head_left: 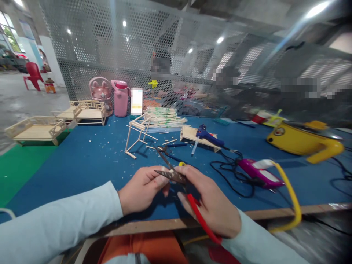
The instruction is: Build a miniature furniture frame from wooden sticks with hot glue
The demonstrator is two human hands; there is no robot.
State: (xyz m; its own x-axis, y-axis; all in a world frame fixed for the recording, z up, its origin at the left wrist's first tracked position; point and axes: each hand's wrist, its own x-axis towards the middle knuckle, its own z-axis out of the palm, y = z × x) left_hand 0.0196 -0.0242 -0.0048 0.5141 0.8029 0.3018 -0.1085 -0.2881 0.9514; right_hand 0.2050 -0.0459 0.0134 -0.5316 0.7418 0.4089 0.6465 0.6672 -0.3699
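Note:
In my right hand (pixel 210 198) is a pair of scissors (pixel 176 176) with dark, worn blades and red handles; the blades are apart and point up and left. My left hand (pixel 145 189) is closed in a pinch right at the blades, and whatever lies between its fingertips is too small or hidden to make out. Just beyond the hands stands an open frame of thin wooden sticks (pixel 139 134). Dark-handled pliers (pixel 167 150) lie behind the scissors. A blue glue gun (pixel 207 135) rests on a small wooden model bed (pixel 187 134).
Bundled sticks (pixel 165 117) lie at the back beside a lit phone (pixel 136 101) and a pink bottle (pixel 121 101). Finished-looking model beds (pixel 35 130) stand at left. Rightward are a purple power strip (pixel 258 174), tangled black cables (pixel 233 179) and a yellow pot (pixel 294 139).

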